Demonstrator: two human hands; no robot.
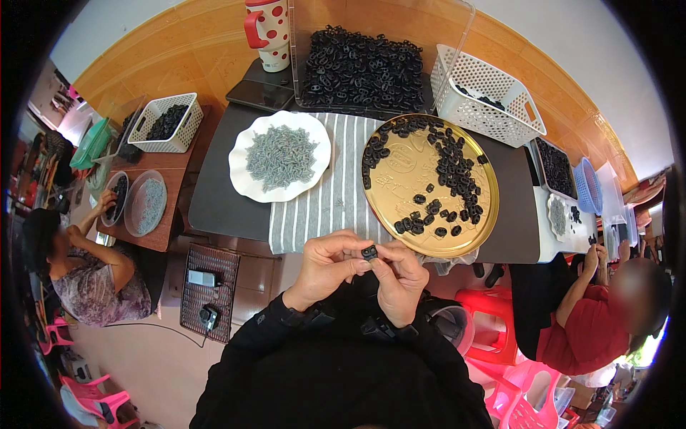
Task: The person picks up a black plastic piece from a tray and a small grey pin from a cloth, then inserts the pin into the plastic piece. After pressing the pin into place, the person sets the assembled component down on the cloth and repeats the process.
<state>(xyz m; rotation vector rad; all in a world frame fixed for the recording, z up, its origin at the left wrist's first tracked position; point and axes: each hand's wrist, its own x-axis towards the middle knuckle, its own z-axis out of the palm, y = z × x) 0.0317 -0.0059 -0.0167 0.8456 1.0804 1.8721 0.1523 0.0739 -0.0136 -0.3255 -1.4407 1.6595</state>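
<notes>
Hands at a crowded dark bench

Left hand [325, 266] and right hand [400, 275] together pinch a small black ring [369, 252], seemingly plastic, above a striped cloth [332, 193] and gold tray [407, 168].

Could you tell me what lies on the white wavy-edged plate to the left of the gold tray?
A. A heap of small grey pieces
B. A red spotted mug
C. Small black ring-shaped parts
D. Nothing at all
A: the white plate carries a heap of small grey pieces, while the black parts lie on the gold tray.
</notes>
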